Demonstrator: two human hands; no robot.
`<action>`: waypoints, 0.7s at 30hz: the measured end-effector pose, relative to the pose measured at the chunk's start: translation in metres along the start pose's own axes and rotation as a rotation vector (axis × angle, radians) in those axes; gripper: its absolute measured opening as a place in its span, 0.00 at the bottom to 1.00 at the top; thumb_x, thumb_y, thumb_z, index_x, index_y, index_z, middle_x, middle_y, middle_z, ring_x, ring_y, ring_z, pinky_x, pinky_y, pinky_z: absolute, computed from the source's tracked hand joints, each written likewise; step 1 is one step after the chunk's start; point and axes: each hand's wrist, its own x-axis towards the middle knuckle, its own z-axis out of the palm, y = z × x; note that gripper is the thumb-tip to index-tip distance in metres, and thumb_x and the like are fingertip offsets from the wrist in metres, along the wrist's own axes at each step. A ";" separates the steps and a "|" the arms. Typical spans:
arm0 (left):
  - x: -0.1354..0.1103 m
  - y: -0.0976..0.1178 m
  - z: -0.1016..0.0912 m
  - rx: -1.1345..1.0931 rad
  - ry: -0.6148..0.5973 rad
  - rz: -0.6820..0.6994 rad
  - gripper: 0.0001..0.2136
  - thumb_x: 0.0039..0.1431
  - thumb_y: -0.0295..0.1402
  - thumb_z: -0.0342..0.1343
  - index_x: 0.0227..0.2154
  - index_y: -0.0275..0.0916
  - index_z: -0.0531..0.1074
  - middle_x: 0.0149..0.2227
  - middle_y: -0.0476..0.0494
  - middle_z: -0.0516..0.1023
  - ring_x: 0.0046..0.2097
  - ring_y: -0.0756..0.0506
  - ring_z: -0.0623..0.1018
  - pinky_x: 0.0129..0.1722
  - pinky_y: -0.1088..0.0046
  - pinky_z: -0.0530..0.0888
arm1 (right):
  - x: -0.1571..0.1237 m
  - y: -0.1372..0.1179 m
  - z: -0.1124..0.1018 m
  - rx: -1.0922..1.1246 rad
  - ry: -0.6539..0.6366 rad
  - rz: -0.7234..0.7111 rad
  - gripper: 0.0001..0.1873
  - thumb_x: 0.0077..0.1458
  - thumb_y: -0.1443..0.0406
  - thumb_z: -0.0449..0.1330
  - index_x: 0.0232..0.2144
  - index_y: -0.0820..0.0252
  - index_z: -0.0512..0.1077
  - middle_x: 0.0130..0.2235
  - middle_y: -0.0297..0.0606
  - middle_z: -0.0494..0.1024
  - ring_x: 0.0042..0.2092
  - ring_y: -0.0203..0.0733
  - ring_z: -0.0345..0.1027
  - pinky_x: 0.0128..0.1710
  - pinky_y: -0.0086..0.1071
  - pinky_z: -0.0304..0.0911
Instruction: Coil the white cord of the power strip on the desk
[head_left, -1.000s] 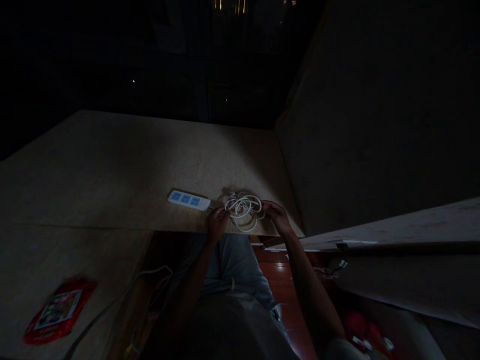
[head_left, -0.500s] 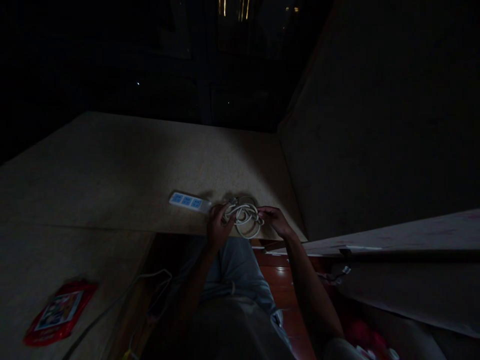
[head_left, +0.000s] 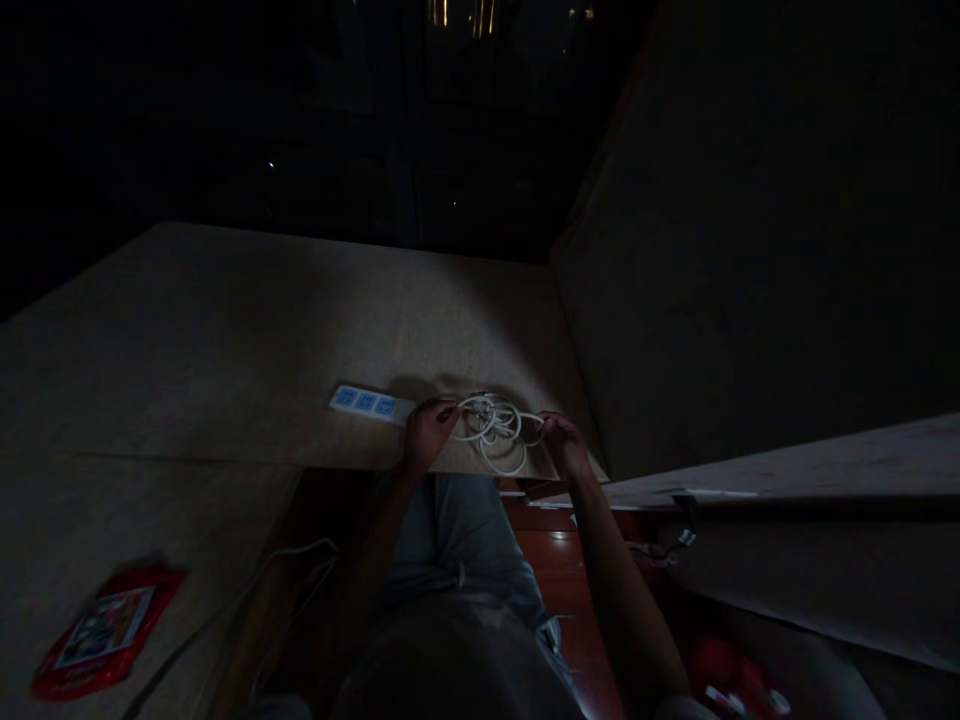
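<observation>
A white power strip (head_left: 364, 403) with blue sockets lies on the tan table (head_left: 225, 340) near its front edge. Its white cable (head_left: 496, 430) is bunched in loose loops to the right of it. My left hand (head_left: 426, 436) is closed on the left side of the loops, close to the strip's end. My right hand (head_left: 561, 444) pinches the right side of the loops. The cable is stretched a little between the two hands. The scene is very dark.
A red packet (head_left: 101, 632) lies at the lower left on the table. A thin pale cord (head_left: 247, 590) hangs over the table's edge. A tall board (head_left: 750, 250) stands at the right, with a lower shelf (head_left: 787, 475) beside it. Red-brown floor (head_left: 562, 570) shows below.
My hands have moved apart, and the cable loops are spread wider between them. The left hand has shifted left toward the strip, the right hand slightly right.
</observation>
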 end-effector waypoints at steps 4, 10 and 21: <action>0.000 -0.002 0.008 -0.125 0.084 -0.056 0.06 0.57 0.36 0.62 0.32 0.40 0.80 0.33 0.43 0.82 0.34 0.46 0.80 0.37 0.70 0.76 | -0.002 0.013 0.003 0.199 -0.003 0.040 0.21 0.44 0.48 0.71 0.33 0.56 0.76 0.27 0.31 0.74 0.29 0.37 0.65 0.33 0.32 0.62; 0.005 -0.002 0.013 -0.216 0.212 -0.185 0.09 0.56 0.39 0.60 0.32 0.39 0.79 0.32 0.44 0.82 0.32 0.47 0.79 0.36 0.71 0.75 | -0.004 0.014 0.003 0.233 -0.024 0.044 0.20 0.43 0.49 0.72 0.30 0.57 0.75 0.26 0.30 0.72 0.28 0.35 0.62 0.31 0.30 0.60; 0.006 -0.006 0.016 -0.222 0.036 -0.196 0.06 0.53 0.33 0.60 0.32 0.39 0.81 0.34 0.42 0.83 0.36 0.44 0.80 0.40 0.66 0.76 | -0.008 0.009 0.021 0.175 -0.117 0.110 0.23 0.39 0.48 0.73 0.28 0.58 0.74 0.25 0.31 0.72 0.27 0.35 0.62 0.29 0.30 0.61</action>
